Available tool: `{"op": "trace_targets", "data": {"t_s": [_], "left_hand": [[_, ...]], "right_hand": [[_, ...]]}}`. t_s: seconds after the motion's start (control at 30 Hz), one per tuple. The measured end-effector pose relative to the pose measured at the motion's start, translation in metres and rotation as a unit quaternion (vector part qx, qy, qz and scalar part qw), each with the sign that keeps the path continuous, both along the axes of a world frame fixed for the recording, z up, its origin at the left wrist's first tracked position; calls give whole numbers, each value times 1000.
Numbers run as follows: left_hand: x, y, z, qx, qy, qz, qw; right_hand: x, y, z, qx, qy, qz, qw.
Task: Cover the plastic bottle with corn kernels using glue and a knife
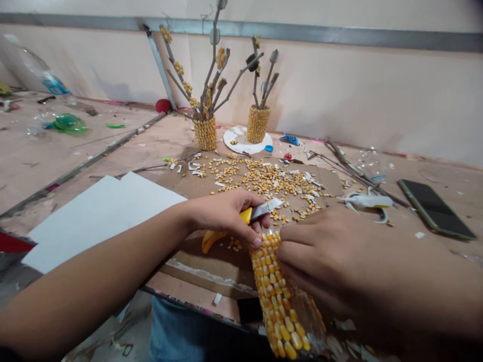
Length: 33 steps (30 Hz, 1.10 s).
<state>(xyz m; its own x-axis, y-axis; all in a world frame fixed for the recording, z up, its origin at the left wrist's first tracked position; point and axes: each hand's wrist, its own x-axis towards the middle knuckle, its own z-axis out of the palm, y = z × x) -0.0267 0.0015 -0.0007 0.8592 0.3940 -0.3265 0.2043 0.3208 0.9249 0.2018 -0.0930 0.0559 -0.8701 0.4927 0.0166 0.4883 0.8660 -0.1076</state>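
My left hand (234,216) is closed around a yellow-handled knife (247,215) whose blade points right; its thumb touches the rim of a corn-covered bottle (273,286). Rows of yellow kernels cover the left side of this bottle, while bare clear plastic shows on its right. My right hand (320,246) has its fingers bent together at the bottle's upper right edge; what they pinch, if anything, is hidden. Loose corn kernels (260,176) and white scraps lie on the cardboard (219,261) beyond both hands.
Two corn-covered pots (206,133) (258,123) with twigs stand at the back, the right one on a white disc (232,138). White sheets (101,216) lie left. Right are a glue bottle (368,201), white scissors (381,217), sticks (345,163) and a phone (435,208).
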Motion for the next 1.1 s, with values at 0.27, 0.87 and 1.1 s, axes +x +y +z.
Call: {"op": "trace_targets", "data": {"t_s": [0.27,0.87,1.1], "left_hand": [[1,0,1,-3,9,-3,1000],[-1,4,0,17,-22,-8,1000],[-6,8,3,32,-18,27,999]], "right_hand": [[0,2,-8,25,11,11,1000],[30,44,13,-20,204,-102,973],[51,87,-16,-57,112,-207,970]]}}
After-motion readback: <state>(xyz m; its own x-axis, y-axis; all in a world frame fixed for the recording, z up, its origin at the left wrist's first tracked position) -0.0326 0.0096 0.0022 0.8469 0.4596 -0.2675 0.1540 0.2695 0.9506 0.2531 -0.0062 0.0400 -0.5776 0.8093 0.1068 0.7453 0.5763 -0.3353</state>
